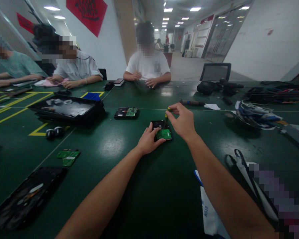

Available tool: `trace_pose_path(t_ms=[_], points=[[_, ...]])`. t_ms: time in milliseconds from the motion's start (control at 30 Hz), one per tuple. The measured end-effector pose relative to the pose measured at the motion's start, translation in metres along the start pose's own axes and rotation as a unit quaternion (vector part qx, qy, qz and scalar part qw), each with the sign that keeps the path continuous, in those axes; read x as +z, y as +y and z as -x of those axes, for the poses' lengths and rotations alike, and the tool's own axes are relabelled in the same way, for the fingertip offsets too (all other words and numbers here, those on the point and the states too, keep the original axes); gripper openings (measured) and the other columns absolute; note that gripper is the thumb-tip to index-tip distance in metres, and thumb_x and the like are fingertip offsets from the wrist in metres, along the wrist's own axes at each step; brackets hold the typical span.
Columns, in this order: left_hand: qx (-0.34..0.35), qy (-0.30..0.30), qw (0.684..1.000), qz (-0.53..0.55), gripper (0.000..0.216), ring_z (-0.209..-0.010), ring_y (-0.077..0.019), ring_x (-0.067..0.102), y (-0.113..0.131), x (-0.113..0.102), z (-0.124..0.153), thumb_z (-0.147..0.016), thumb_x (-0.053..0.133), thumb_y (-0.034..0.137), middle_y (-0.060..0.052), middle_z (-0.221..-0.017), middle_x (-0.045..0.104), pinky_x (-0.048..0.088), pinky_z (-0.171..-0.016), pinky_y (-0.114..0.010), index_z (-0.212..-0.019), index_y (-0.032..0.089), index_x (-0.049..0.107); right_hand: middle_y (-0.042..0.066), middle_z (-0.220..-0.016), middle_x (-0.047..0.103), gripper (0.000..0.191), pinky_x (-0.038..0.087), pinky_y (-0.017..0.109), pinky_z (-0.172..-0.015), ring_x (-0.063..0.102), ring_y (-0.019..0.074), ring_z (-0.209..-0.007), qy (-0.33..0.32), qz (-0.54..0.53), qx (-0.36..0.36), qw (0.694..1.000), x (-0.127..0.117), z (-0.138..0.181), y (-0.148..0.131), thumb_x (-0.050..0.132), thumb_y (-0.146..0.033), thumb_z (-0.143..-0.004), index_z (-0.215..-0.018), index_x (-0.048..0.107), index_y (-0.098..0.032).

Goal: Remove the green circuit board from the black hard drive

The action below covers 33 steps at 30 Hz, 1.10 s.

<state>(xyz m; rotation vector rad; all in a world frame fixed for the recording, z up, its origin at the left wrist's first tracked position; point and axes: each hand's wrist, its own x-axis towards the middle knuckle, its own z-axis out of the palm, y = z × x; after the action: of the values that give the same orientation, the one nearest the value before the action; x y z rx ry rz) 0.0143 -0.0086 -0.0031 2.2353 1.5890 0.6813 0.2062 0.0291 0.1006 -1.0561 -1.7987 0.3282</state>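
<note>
A hard drive (164, 134) with a green circuit board lies on the dark green table in front of me. My left hand (150, 139) grips it from the left, fingers over the far side and thumb along the near edge. In my right hand (183, 119) is a small screwdriver (166, 116) with a yellow and black handle, pinched between the fingers and held upright. Its shaft points down onto the drive; the tip is too small to make out. Beyond my left hand lies a second hard drive (126, 113), board side up.
At left are a black tray (67, 108), a loose green circuit board (68, 156) and a large black casing (27, 196). Tangled cables (257, 114) and a dark tool (192, 103) lie at right. A white packet (209, 209) sits under my right forearm. Several people sit across the table.
</note>
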Motion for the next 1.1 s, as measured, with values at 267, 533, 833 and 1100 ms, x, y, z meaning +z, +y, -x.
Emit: trace_pose_path(t_ms=[267,533,833,1100], points=[[0.002,-0.002,1.000,0.001,0.070,-0.156,-0.0406,0.028,-0.0001,-0.0005,0.0007,-0.091,0.063,0.065,-0.019,-0.171,0.020,0.035,-0.121,-0.055,-0.149,0.025,0.052,0.009,-0.108,0.070,0.011,0.055,0.045,-0.092,0.067,0.0254,-0.098,0.022,0.010,-0.003,1.000,0.0004,0.0006,-0.0013,0.062,-0.029,-0.092,-0.102,0.065,-0.025],[0.001,0.001,1.000,0.004,0.070,-0.156,-0.0396,0.029,-0.0019,0.0017,-0.0010,-0.090,0.065,0.065,-0.018,-0.171,0.021,0.033,-0.122,-0.055,-0.147,0.025,0.053,0.008,-0.110,0.072,0.014,0.055,0.047,-0.095,0.068,0.0266,-0.103,0.007,0.014,-0.014,1.000,0.0013,0.0006,-0.0004,0.061,-0.031,-0.094,-0.105,0.069,-0.026],[0.003,0.002,1.000,0.002,0.070,-0.155,-0.0401,0.031,-0.0008,0.0003,-0.0002,-0.091,0.064,0.064,-0.018,-0.172,0.019,0.034,-0.122,-0.054,-0.148,0.025,0.053,0.008,-0.112,0.072,0.017,0.057,0.046,-0.095,0.069,0.0255,-0.101,0.016,0.003,-0.006,1.000,0.0023,0.0010,0.0028,0.063,-0.026,-0.091,-0.107,0.066,-0.025],[-0.001,0.000,1.000,0.004,0.071,-0.155,-0.0404,0.030,-0.0014,0.0007,-0.0007,-0.090,0.064,0.065,-0.017,-0.172,0.020,0.033,-0.122,-0.056,-0.148,0.025,0.053,0.010,-0.115,0.065,0.017,0.054,0.046,-0.096,0.065,0.0259,-0.103,0.006,0.030,-0.032,0.999,-0.0001,0.0007,0.0005,0.063,-0.028,-0.092,-0.108,0.064,-0.025]])
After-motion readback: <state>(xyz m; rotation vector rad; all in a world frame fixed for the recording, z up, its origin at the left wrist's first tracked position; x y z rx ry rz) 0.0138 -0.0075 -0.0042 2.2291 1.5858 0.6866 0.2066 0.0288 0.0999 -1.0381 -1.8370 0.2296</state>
